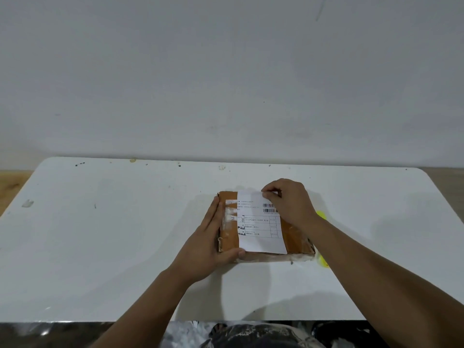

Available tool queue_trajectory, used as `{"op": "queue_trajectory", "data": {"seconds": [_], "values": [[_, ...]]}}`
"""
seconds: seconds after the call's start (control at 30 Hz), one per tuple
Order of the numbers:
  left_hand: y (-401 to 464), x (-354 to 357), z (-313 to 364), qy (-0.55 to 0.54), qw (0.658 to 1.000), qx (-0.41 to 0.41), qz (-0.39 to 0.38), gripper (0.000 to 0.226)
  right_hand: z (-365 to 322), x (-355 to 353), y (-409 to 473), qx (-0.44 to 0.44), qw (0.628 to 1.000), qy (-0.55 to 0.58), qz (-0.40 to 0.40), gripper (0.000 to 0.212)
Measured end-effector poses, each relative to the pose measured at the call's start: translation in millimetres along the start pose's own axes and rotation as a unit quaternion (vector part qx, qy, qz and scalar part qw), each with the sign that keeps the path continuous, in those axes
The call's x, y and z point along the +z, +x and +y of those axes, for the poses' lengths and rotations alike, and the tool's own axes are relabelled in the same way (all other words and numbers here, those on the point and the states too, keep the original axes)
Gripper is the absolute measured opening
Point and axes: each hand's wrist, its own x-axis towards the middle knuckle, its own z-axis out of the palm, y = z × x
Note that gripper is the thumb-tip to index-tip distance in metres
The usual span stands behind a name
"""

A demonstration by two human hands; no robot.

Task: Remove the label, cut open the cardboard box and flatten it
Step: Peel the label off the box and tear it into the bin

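A flat brown cardboard box [293, 237] lies on the white table, right of centre. A white shipping label [258, 229] with barcodes and printed rows covers most of its top, and clear tape crosses its left part. My left hand [208, 244] clasps the box's left side, fingers along the edge and thumb at the near corner. My right hand [288, 202] rests over the far right part of the box, fingertips pinched at the label's far edge.
A yellow object [322, 262] pokes out from behind the box's right side, mostly hidden by my right forearm. The white table [113, 234] has small dark specks along its far edge, which meets a pale wall.
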Motion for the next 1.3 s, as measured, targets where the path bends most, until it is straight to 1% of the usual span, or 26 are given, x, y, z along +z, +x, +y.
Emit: {"op": "queue_trajectory", "data": {"seconds": [0.13, 0.33, 0.43, 0.6, 0.77, 0.83, 0.87, 0.9, 1.0, 1.03, 1.07, 1.13, 1.2, 1.23, 1.3], "values": [[-0.2, -0.7, 0.4, 0.009, 1.0, -0.001, 0.0, 0.115, 3.6, 0.4, -0.8, -0.001, 1.0, 0.03, 0.006, 0.011], [0.5, -1.9, 0.5, 0.023, 1.0, 0.003, -0.004, 0.114, 5.8, -4.1, 0.8, 0.0, 0.998, 0.064, -0.011, 0.012], [0.6, -2.8, 0.5, 0.023, 1.0, 0.004, -0.005, 0.114, 7.0, -6.7, 2.7, 0.015, 0.995, 0.09, -0.027, 0.01], [0.3, -2.4, 1.8, 0.028, 1.0, 0.007, -0.002, 0.113, 7.3, -11.8, 4.8, 0.019, 0.994, 0.099, -0.049, 0.011], [0.2, -1.5, 3.1, 0.03, 0.999, 0.015, -0.001, 0.113, 8.4, -20.5, 6.1, 0.043, 0.983, 0.135, -0.114, 0.011], [0.2, -1.5, 3.7, 0.033, 0.999, 0.01, -0.003, 0.113, 6.9, -21.2, 4.9, 0.04, 0.984, 0.129, -0.113, 0.009], [0.1, -1.4, 3.6, 0.033, 0.999, 0.008, -0.004, 0.113, 6.3, -20.4, 3.6, 0.033, 0.987, 0.12, -0.098, 0.01], [-0.1, -1.4, 3.1, 0.033, 0.999, 0.007, -0.004, 0.113, 4.6, -19.1, 1.6, 0.024, 0.99, 0.114, -0.076, 0.015], [-0.4, -1.7, 2.0, 0.031, 0.999, 0.008, -0.006, 0.113, -0.1, -16.5, -1.3, -0.005, 0.993, 0.116, -0.008, 0.047], [-0.1, -1.6, 1.8, 0.03, 1.0, 0.009, -0.007, 0.113, -2.0, -16.2, 0.7, -0.012, 0.994, 0.104, 0.0, 0.052], [0.1, -1.4, 1.6, 0.028, 1.0, 0.007, -0.007, 0.113, -4.5, -15.8, 3.1, -0.019, 0.996, 0.084, -0.01, 0.053], [0.2, -1.1, 1.7, 0.029, 1.0, 0.004, -0.007, 0.113, -9.1, -11.7, 8.4, -0.039, 0.997, 0.005, -0.062, 0.052], [0.4, -1.2, 2.4, 0.028, 1.0, 0.003, -0.008, 0.114, -11.3, -4.8, 10.9, -0.045, 0.992, -0.063, -0.102, 0.045], [0.4, -1.1, 2.8, 0.025, 1.0, 0.004, -0.009, 0.114, -12.2, -2.3, 10.5, -0.036, 0.992, -0.059, -0.104, 0.038], [0.2, -1.3, 3.6, 0.02, 1.0, 0.003, -0.008, 0.114, -13.2, 0.5, 8.1, -0.015, 0.996, -0.013, -0.085, 0.023]]}}
